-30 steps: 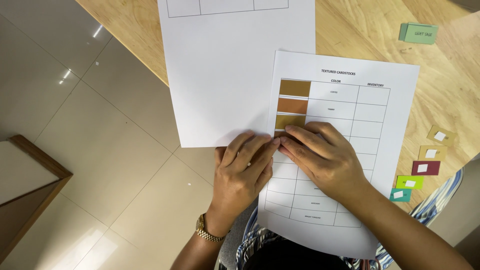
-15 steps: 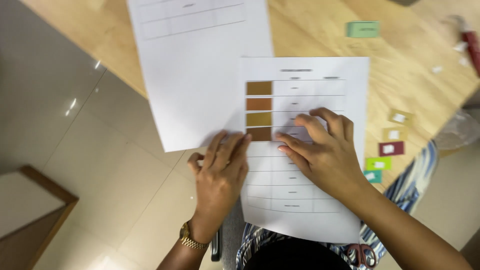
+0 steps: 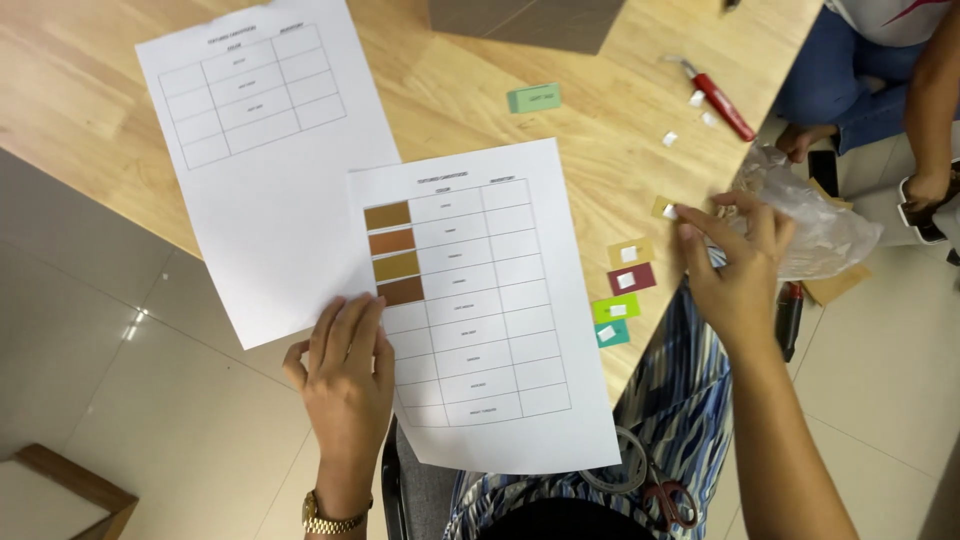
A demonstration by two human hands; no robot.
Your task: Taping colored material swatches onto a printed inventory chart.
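My left hand lies flat, fingers together, on the lower left edge of a white chart sheet. Several brown swatches fill the upper cells of the sheet's left column. My right hand is out to the right at the table's edge, fingers spread, with its fingertips at a small tan swatch. Just left of that hand lie a tan, a dark red, a light green and a teal swatch.
A second white sheet lies on the wooden table, partly under the chart. Further back are a green card and a red-handled cutter. A clear plastic bag sits beside my right hand. Another person sits at top right.
My right hand has left the chart and moved right to the loose swatches at the table's edge. My left hand stays on the sheet. The view has shifted right.
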